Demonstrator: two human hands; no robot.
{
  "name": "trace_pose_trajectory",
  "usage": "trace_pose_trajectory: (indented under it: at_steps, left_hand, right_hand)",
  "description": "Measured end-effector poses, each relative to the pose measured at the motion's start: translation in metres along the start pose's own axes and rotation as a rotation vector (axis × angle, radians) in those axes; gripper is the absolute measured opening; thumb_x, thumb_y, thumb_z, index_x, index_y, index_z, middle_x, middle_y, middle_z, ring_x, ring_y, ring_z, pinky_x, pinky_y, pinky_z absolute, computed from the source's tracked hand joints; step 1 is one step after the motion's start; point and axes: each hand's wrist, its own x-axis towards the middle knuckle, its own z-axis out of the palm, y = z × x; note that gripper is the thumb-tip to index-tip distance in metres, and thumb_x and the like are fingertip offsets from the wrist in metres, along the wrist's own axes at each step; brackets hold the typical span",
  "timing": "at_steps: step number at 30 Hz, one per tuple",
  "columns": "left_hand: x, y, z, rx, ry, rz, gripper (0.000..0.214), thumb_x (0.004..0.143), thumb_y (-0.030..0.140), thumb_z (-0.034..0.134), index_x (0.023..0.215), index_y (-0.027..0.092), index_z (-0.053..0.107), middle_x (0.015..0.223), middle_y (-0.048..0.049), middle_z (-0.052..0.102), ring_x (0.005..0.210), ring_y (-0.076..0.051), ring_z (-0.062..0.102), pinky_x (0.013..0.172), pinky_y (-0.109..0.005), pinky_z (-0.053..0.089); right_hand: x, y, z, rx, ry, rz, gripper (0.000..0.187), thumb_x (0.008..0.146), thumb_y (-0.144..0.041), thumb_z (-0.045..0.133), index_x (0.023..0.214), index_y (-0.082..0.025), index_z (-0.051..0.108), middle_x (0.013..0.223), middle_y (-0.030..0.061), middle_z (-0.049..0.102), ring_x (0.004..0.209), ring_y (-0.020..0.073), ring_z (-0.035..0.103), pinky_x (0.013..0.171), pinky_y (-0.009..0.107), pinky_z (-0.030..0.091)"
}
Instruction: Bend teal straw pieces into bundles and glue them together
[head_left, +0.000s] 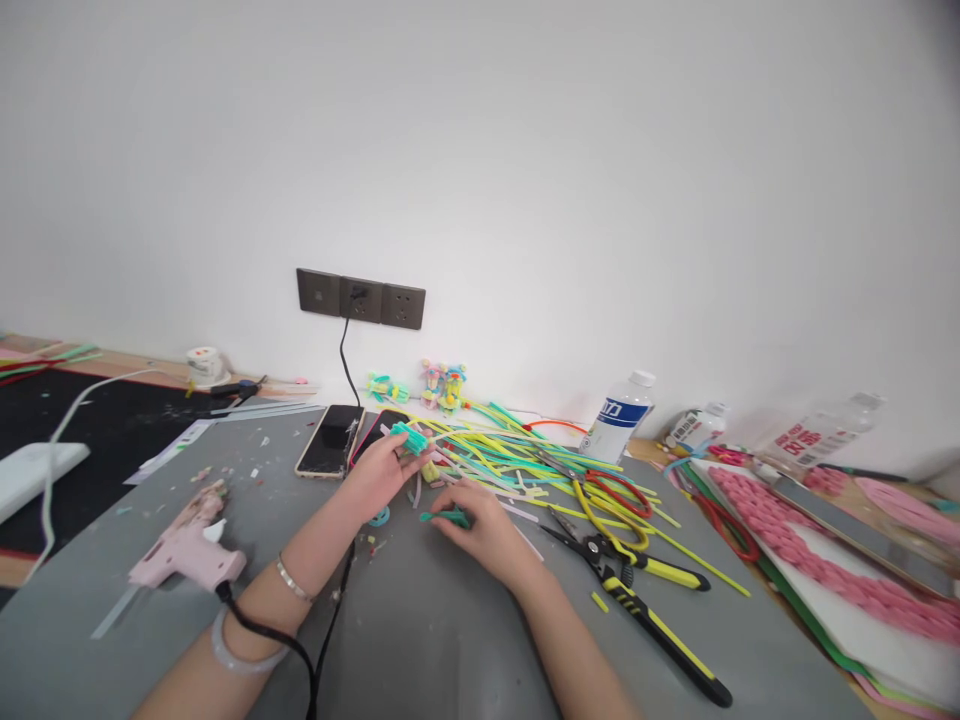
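My left hand [381, 470] is closed on a small bundle of teal pipe cleaner [409, 438], held up above the table near the phones. Lower and to the right, my right hand [480, 528] pinches a short bent teal pipe cleaner piece [452, 517] between thumb and fingers. A gap separates the two pieces. Beyond both hands lies a loose heap of yellow, green and white pipe cleaners [517, 455]. A small blue ring-shaped bit [381, 517] rests on the table beside my left wrist.
A pink glue gun [187, 550] lies left, its black cord passing under my left forearm. Pliers [645, 590] and scissors [615, 495] lie right. Two phones, one black-screened [330, 440], sit by the wall. A bottle [619, 415] stands behind the heap; small pipe-cleaner figures [444, 385] stand at the back.
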Motion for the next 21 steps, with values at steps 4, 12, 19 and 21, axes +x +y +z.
trace_pose_trajectory:
  at_steps: [4, 12, 19, 21]
  left_hand:
    - [-0.005, 0.002, 0.002, 0.000, -0.103, 0.055, 0.012, 0.090, 0.016, 0.063, 0.097, 0.012, 0.072, 0.112, -0.0111, 0.074, 0.097, -0.021, 0.072, 0.094, -0.036, 0.055]
    - [-0.014, 0.003, 0.007, 0.060, -0.282, 0.109, 0.031, 0.081, 0.021, 0.075, 0.112, 0.019, 0.072, 0.128, -0.0090, 0.068, 0.110, -0.021, 0.066, 0.089, -0.029, 0.053]
    - [-0.013, 0.001, 0.004, 0.063, -0.296, 0.033, 0.026, 0.086, 0.024, 0.071, 0.111, 0.016, 0.073, 0.119, -0.0123, 0.072, 0.103, -0.022, 0.069, 0.085, -0.030, 0.055]
    - [-0.011, 0.000, 0.004, 0.075, -0.250, 0.012, 0.024, 0.086, 0.023, 0.070, 0.109, 0.015, 0.073, 0.115, -0.0127, 0.073, 0.100, -0.021, 0.070, 0.083, -0.029, 0.055]
  right_hand:
    - [0.001, -0.005, -0.001, -0.033, -0.038, -0.018, 0.007, 0.083, -0.015, 0.071, 0.082, -0.022, 0.070, 0.082, 0.0021, 0.070, 0.085, 0.0208, 0.064, 0.079, 0.033, 0.049]
    - [-0.001, 0.001, 0.000, -0.055, 0.031, -0.024, 0.010, 0.086, -0.021, 0.069, 0.096, -0.023, 0.069, 0.100, 0.0066, 0.067, 0.100, 0.0242, 0.062, 0.088, 0.039, 0.049]
    - [0.005, 0.003, -0.009, -0.013, 0.519, 0.019, 0.015, 0.095, -0.022, 0.049, 0.099, -0.023, 0.063, 0.089, 0.0074, 0.061, 0.080, 0.0248, 0.058, 0.072, 0.039, 0.047]
    - [0.006, -0.013, -0.009, -0.018, 0.638, 0.000, 0.015, 0.096, -0.023, 0.046, 0.090, -0.025, 0.059, 0.081, 0.0063, 0.058, 0.077, 0.0266, 0.056, 0.070, 0.040, 0.045]
